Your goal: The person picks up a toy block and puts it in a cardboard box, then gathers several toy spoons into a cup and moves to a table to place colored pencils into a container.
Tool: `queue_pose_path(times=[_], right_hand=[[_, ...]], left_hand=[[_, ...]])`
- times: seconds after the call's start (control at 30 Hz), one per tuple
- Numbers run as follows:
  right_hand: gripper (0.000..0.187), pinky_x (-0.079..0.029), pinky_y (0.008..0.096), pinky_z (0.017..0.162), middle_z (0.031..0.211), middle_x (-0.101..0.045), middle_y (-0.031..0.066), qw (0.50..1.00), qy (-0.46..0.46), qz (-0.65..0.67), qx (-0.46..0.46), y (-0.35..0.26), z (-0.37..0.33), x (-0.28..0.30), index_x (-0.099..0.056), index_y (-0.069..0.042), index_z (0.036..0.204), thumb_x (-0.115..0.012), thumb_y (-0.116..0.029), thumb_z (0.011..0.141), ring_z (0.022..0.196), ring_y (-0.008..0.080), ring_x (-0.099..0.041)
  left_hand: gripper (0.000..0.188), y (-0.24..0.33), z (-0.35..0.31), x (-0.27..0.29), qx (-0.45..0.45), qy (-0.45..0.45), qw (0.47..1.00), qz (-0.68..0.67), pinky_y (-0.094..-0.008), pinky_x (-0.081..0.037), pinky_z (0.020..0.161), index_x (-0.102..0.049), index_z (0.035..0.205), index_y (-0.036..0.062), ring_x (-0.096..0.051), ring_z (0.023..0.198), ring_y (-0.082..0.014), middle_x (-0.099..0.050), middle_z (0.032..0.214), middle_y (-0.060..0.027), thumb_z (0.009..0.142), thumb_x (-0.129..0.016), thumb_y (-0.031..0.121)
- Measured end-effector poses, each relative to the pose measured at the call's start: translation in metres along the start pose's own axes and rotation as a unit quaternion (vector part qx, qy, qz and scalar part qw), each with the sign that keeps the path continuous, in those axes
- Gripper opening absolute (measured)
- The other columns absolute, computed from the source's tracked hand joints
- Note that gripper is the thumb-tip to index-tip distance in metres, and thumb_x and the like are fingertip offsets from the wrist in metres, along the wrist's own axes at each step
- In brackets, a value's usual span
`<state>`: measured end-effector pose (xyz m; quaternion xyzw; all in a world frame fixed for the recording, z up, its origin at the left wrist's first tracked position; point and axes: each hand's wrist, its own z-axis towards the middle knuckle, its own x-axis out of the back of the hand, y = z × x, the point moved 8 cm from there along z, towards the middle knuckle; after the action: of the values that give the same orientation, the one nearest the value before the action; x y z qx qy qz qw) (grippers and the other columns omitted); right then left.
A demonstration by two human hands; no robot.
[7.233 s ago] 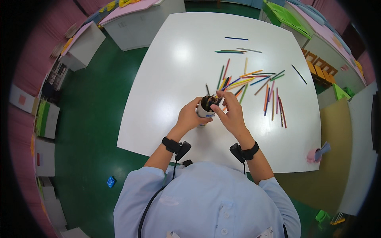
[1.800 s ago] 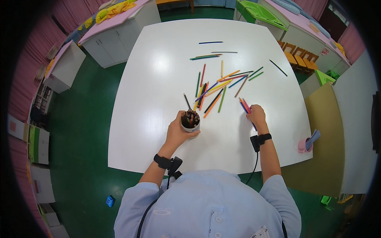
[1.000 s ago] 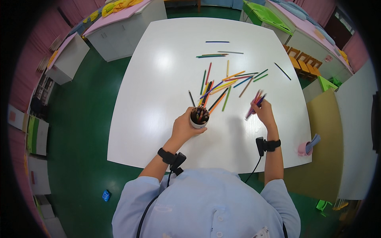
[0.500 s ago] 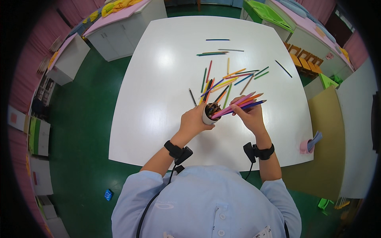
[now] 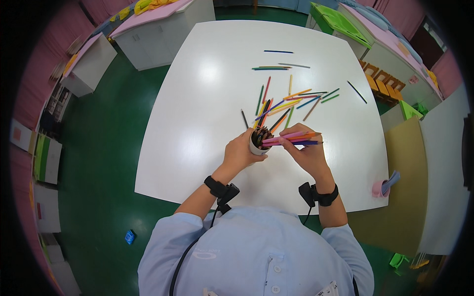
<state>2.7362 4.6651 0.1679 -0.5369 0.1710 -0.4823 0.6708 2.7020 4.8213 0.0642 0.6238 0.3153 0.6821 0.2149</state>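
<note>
Spillage is risked: the small white cylindrical cup [image 5: 256,147], gripped by the left hand [image 5: 239,154], could be tipped as the bundle of coloured pencils [image 5: 292,139], clasped in the right hand [image 5: 307,157], is pushed in.

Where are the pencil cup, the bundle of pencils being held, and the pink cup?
pencil cup [image 5: 255,146], head view, white side wall.
bundle of pencils [image 5: 296,138], head view, mid-shafts.
pink cup [image 5: 379,189], head view, rim.

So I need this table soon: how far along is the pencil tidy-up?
Partway. Some pencils already stand in the cup, which the left hand holds. The right hand holds a bunch with its ends at the cup's mouth. A loose pile and a few strays remain on the table.
</note>
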Motion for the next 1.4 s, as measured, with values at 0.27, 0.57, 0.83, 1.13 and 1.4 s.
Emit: queue_pose_path(times=[0.27,0.57,0.83,1.13,1.4], right_hand=[[0.078,-0.057,0.0301,0.077,0.111,-0.062,0.0142,0.998,0.012,0.052,-0.039,0.018,0.009,-0.012,-0.039,-0.006,0.139,-0.079,-0.003,0.072,0.087,0.0156,-0.064],[0.04,-0.05,0.0236,0.067,0.097,-0.068,0.0076,0.98,0.126,0.095,-0.122,0.121,0.012,0.02,-0.054,-0.003,0.127,-0.062,-0.02,0.092,0.082,0.0104,-0.06],[0.026,-0.052,0.0362,0.07,0.089,-0.067,0.0119,0.96,-0.055,-0.254,-0.1,0.188,0.019,-0.072,-0.067,-0.001,0.091,-0.071,-0.025,0.08,0.078,0.0271,-0.064],[0.02,-0.052,0.0412,0.072,0.084,-0.065,0.0169,0.901,-0.15,-0.384,-0.132,0.216,0.025,-0.114,-0.067,-0.002,0.082,-0.073,-0.017,0.069,0.081,0.0325,-0.064],[0.054,-0.05,0.0226,0.056,0.077,-0.065,0.0116,0.968,0.004,0.129,-0.216,0.148,0.034,-0.051,-0.03,-0.006,0.133,-0.062,-0.005,0.088,0.068,0.012,-0.063]], left_hand=[[0.067,0.003,-0.003,0.002,-0.026,0.027,0.999,-0.007,-0.0372,-0.053,0.069,-0.053,0.11,0.0108,-0.067,0.083,-0.0291,-0.068,0.093,-0.0101,0.056,-0.086,0.032],[0.065,-0.046,-0.012,0.026,0.035,0.072,0.989,-0.126,-0.0341,-0.054,0.077,-0.056,0.107,0.0065,-0.069,0.087,-0.0258,-0.069,0.095,-0.0119,0.056,-0.087,0.034],[0.07,-0.07,-0.018,0.054,0.113,0.132,0.978,-0.117,-0.0341,-0.055,0.082,-0.055,0.111,0.0029,-0.068,0.093,-0.022,-0.068,0.103,-0.0131,0.057,-0.089,0.031],[0.073,-0.064,-0.014,0.044,0.089,0.097,0.99,-0.054,-0.0334,-0.055,0.081,-0.055,0.112,0.001,-0.068,0.091,-0.0248,-0.068,0.099,-0.0139,0.055,-0.088,0.033],[0.073,-0.048,-0.002,0.049,0.076,0.117,0.99,0.008,-0.0346,-0.055,0.071,-0.055,0.11,0.0024,-0.069,0.082,-0.0275,-0.069,0.092,-0.0141,0.054,-0.086,0.036]])
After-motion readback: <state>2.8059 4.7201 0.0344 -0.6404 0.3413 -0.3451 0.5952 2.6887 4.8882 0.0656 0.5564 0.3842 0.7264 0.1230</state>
